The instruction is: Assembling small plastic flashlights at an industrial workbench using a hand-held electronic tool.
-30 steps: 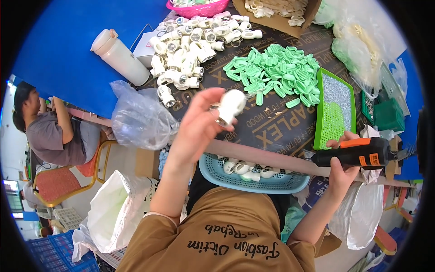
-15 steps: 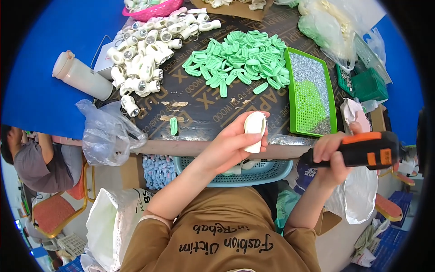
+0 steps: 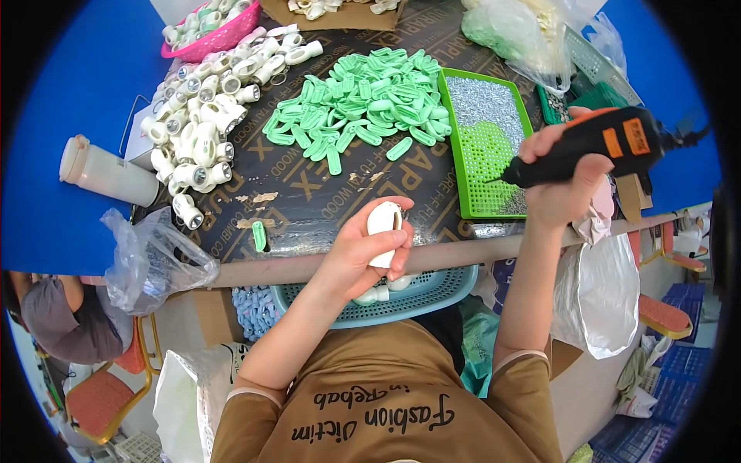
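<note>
My left hand (image 3: 347, 255) is closed around a small white flashlight body (image 3: 378, 241), held over the table's front edge with its oval opening facing up. My right hand (image 3: 559, 197) grips a black and orange electric screwdriver (image 3: 590, 147). Its bit points left, above the light green tray (image 3: 463, 193). Small silvery screws (image 3: 485, 100) fill the tray's far part, and perforations show in the near part. Left of the tray lies a heap of mint green oval plastic pieces (image 3: 363, 96). One green piece (image 3: 259, 236) lies apart near the table edge.
White flashlights (image 3: 202, 131) are piled at the left, beside a pink basket (image 3: 224, 42) and a whitish bottle (image 3: 108, 171). A clear plastic bag (image 3: 158, 258) hangs over the front edge. Beneath my hands is a blue basket (image 3: 455, 297) holding white parts.
My right hand has raised the screwdriver and brought its bit over the green tray. The view has shifted, and my left hand still holds the flashlight body.
</note>
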Motion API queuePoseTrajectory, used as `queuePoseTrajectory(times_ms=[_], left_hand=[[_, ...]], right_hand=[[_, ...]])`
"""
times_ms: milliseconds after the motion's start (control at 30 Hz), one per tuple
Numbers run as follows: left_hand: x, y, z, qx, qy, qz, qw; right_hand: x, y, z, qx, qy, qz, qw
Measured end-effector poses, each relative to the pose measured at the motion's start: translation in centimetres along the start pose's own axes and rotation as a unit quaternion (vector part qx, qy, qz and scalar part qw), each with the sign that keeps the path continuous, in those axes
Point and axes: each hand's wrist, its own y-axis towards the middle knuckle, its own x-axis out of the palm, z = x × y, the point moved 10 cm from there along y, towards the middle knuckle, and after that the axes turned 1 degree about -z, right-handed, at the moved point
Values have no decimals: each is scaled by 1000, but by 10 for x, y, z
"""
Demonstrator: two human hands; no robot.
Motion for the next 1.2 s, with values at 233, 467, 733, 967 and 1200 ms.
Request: queuePoseTrajectory(times_ms=[233,467,733,967,1200], left_hand=[[-3,1,0,-3,32,32,999],[-4,2,0,5,42,34,999],[-2,0,0,9,42,29,999],[-2,1,1,7,39,31,999],[1,3,-1,-1,7,8,1000]], right_hand=[[2,-8,19,6,-42,27,999],[1,-10,25,21,-43,15,999],[0,-10,28,21,-44,13,999],[0,-8,28,50,-41,28,998],[39,7,5,109,82,-35,990]])
